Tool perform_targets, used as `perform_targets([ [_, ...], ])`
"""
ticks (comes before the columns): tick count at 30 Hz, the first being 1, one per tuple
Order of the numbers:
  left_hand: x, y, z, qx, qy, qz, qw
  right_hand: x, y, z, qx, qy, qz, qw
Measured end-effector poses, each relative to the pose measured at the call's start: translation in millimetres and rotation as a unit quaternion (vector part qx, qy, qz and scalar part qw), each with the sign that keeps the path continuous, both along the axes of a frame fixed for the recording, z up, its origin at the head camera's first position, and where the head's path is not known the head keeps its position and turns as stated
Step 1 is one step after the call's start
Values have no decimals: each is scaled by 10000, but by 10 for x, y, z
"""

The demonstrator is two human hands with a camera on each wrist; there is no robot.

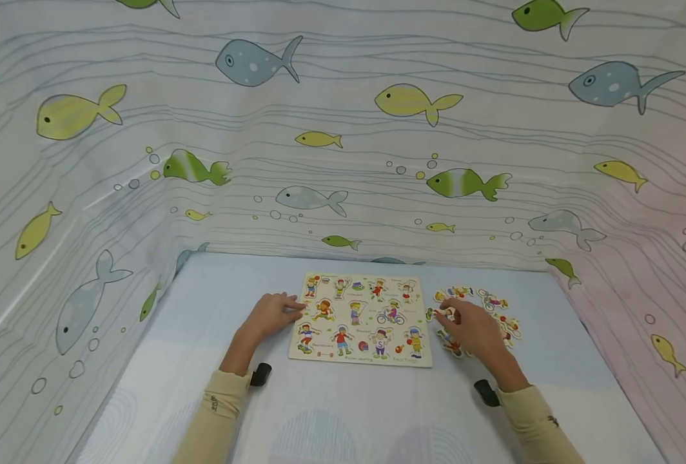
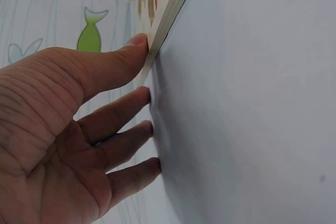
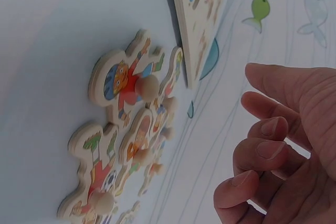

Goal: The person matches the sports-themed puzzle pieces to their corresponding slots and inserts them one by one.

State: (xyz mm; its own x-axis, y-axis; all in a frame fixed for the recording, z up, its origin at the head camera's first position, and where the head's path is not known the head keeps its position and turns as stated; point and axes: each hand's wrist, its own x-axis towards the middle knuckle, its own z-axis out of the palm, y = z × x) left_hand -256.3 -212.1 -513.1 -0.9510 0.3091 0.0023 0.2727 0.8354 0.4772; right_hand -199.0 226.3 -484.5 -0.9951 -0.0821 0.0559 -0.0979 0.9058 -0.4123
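Note:
A wooden puzzle board [image 1: 327, 327] printed with sports figures lies flat on the table. My left hand [image 1: 276, 316] is at its left edge, the thumb [image 2: 121, 61] touching the board's side and the other fingers spread with tips on the table. To the right of the board lie several loose figure pieces with round wooden knobs. My right hand [image 1: 473, 325] hovers over them, fingers loosely bent and nothing between them. Below it in the right wrist view are a blue-helmeted figure piece [image 3: 123, 85] and a soccer player piece [image 3: 97, 177]. In the head view the hand partly covers the pile.
A cyclist piece [image 1: 492, 299] lies at the far side of the pile. The pale table [image 1: 331, 412] is enclosed at the back and sides by a fish-patterned curtain [image 1: 343, 174]. Each wrist wears a small black device.

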Motion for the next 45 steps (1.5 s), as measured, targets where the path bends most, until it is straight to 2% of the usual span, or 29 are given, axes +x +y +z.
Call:
perform_targets([
  [6,3,-11,-6,-42,-36,2,10000,31,91,-12,-116,64,-85,9999],
  [21,5,0,9,15,-20,14,10000,155,348,-39,-166,-130,-451,9988],
  [26,4,3,10,-14,-58,50,10000,201,440,-58,-211,-38,-531,9984],
  [32,-1,-1,-11,-55,-79,77,9999,254,535,-117,-229,-15,-533,9983],
  [39,19,-6,-7,-57,68,-26,10000,317,611,-199,-326,-45,-651,9973],
  [45,-10,-11,-28,-67,-44,-4,10000,358,671,-255,-320,-84,-684,9971],
])
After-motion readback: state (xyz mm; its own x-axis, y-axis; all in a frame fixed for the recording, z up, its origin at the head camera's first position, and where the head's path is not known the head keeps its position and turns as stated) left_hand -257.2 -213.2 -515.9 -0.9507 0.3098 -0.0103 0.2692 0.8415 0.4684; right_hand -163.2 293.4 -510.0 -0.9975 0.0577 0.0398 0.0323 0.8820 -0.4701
